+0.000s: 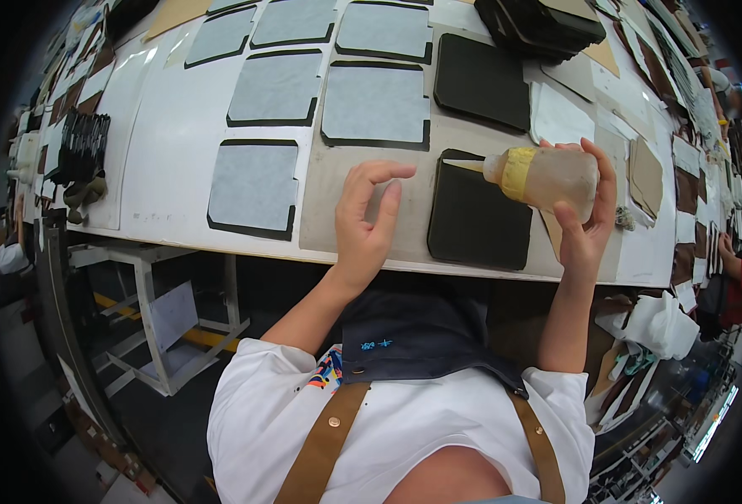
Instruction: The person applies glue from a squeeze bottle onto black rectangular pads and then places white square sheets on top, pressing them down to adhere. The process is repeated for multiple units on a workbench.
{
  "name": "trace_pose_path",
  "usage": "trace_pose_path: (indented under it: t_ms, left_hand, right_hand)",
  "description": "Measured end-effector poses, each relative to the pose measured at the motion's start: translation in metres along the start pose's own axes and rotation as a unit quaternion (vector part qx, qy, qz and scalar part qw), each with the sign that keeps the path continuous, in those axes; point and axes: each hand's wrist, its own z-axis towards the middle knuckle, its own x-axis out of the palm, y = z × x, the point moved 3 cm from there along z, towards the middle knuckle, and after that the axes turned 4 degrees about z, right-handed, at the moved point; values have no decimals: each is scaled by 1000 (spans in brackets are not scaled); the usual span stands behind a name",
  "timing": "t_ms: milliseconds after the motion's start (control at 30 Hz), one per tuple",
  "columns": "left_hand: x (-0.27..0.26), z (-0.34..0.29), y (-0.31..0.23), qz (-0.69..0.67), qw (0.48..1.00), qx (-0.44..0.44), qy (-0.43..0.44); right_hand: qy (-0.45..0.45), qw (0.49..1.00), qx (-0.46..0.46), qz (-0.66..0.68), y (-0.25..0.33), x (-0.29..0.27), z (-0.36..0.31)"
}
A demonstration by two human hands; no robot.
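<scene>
My right hand [585, 231] grips a cloudy squeeze bottle [556, 178] with a yellow band round its shoulder. The bottle lies tilted on its side, its thin nozzle pointing left. Below it is a black rounded-corner panel [480, 223], near the table's front edge; the bottle covers part of its upper end. My left hand [367, 210] hovers left of that panel, fingers curled, thumb and forefinger apart, with nothing between them. Left of it lies a pale grey panel [253, 185] with black edging.
Several more grey panels with black edging [377, 102] lie in rows farther back. Another black panel [482, 82] and a stack of dark pieces [539, 25] are at the back right, near a white cloth [560, 113]. A bundle of black pieces [83, 143] stands far left.
</scene>
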Motion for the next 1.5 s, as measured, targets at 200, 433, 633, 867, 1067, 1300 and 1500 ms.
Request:
trace_pose_path:
  t_ms: [200,433,633,867,1067,1300,1500]
  left_hand:
    - [0,0,-1,10,1000,-1,-3]
    - [1,0,0,11,1000,-9,-2]
    - [2,2,-3,3,999,-13,-30]
    - [2,1,-1,0,999,-22,-29]
    - [1,0,-1,4,999,-29,-20]
    - [2,1,-1,18,999,-31,-4]
    - [4,2,-3,-1,999,-39,-7]
  right_hand:
    - [21,1000,3,13,-3,-3,1]
    - [47,998,17,32,-2,-6,-8]
    - [71,995,51,53,4,-1,-23]
    - [-28,960,148,235,-15,-31,-49]
    - [-165,866,146,449,-19,-76,-40]
    - [-196,979,0,49,-5,-96,-18]
    - [-161,987,-17,10,-12,-96,-14]
